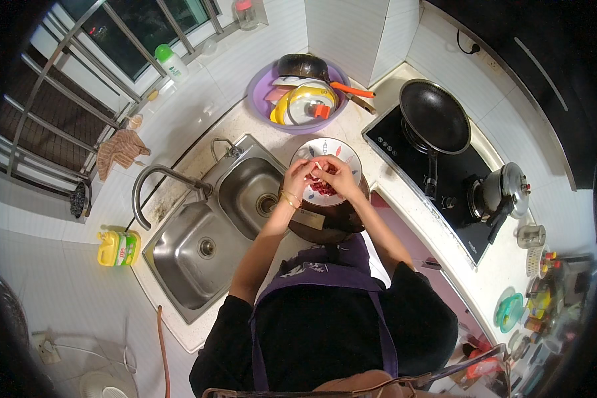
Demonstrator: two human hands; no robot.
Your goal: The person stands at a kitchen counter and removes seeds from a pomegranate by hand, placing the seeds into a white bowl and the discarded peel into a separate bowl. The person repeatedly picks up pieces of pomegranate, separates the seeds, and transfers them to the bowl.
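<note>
Both of my hands meet above a white patterned bowl (349, 171) that holds small dark red pieces (323, 188). My left hand (298, 175) is at the bowl's left side, fingers curled around something red. My right hand (339, 176) comes from the right, its fingertips pinching at a small white and red piece (318, 165) between the hands; what it is cannot be made out. The bowl rests on a round dark brown board (338, 221). A cleaver blade (308, 219) lies on the board just below the bowl, its handle hidden.
A double steel sink (179, 239) with a curved faucet (151, 169) is at left. Behind the bowl, a purple basin (258, 107) holds pans, dishes and a glass lid. To the right, a gas hob (393, 129) carries a wok (435, 114) and a pressure cooker (500, 191).
</note>
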